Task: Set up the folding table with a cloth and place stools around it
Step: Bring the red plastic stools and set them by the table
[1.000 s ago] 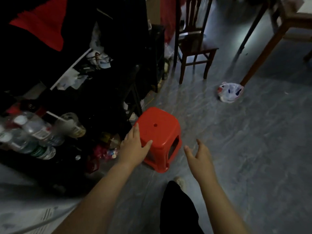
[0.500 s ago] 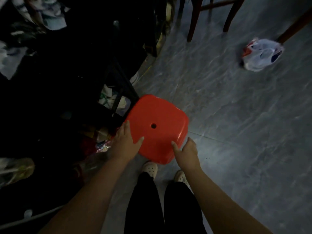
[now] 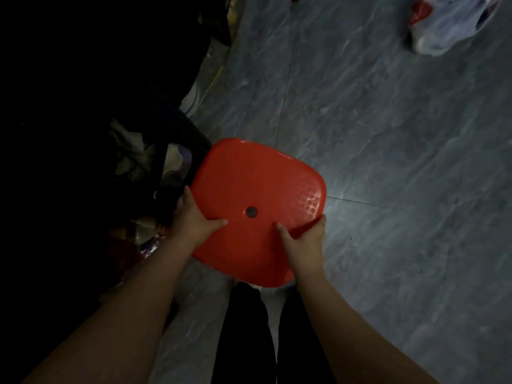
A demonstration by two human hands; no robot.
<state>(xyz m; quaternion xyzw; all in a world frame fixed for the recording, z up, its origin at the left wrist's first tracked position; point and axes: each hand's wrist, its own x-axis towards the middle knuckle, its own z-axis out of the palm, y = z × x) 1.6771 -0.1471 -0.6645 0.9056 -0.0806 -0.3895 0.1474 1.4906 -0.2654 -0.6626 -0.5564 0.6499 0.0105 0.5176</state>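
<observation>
Below the head camera, over grey marbled floor [image 3: 388, 134]: red plastic stool [image 3: 257, 206], seat up, centre hole showing, gripped at both sides. Left hand [image 3: 194, 223] clamped on left edge, thumb on top, fingers [image 3: 184, 199] curled under. Right hand [image 3: 304, 242] likewise on right edge. Beyond, top right, white plastic bag [image 3: 448, 26]. Dark clutter at left.

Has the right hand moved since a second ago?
Yes. The right hand was open in the air, clear of the red stool; it has gone left onto the seat's near right edge, thumb on top.
</observation>
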